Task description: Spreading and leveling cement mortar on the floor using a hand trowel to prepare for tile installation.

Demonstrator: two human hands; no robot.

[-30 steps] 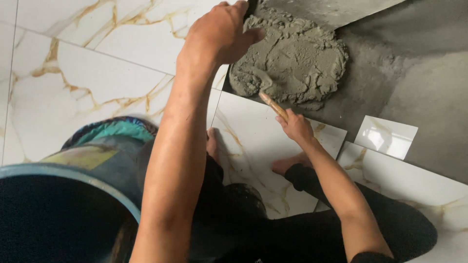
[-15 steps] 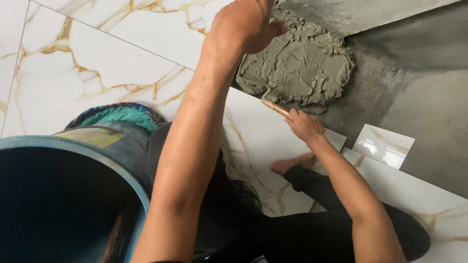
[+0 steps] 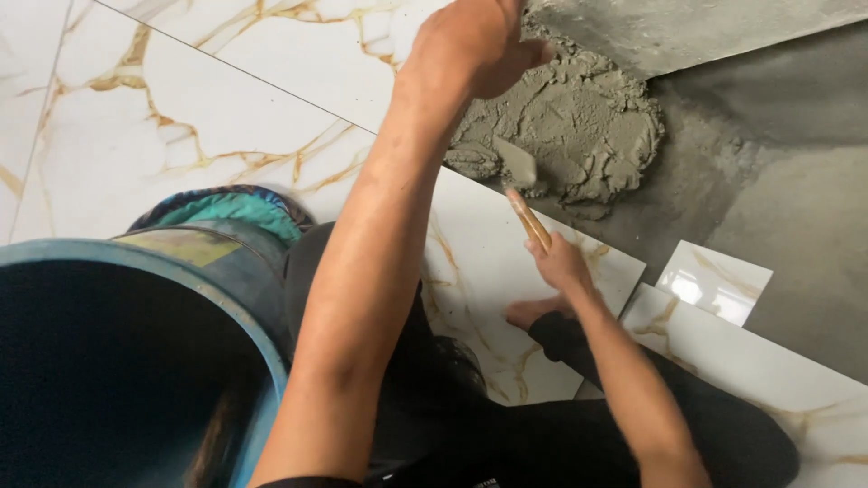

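Head view, left to right: a blue round plastic bucket sits low at the left on the white gold-veined marble tiles. The left hand, loosely curled and empty, hovers over the grey wet mortar heap. The right hand grips a wooden-handled trowel, its blade in the mortar's near edge.

glossy white gold-veined floor tiles, bare grey screed

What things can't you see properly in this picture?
Head view:
- Left hand: its fingertips are cut off by the top edge.
- Trowel: the blade is partly buried in the mortar pile.
- Blue bucket: the inside is too dark to see; the edges crop it.
- Bare foot: the right hand hides part of it.
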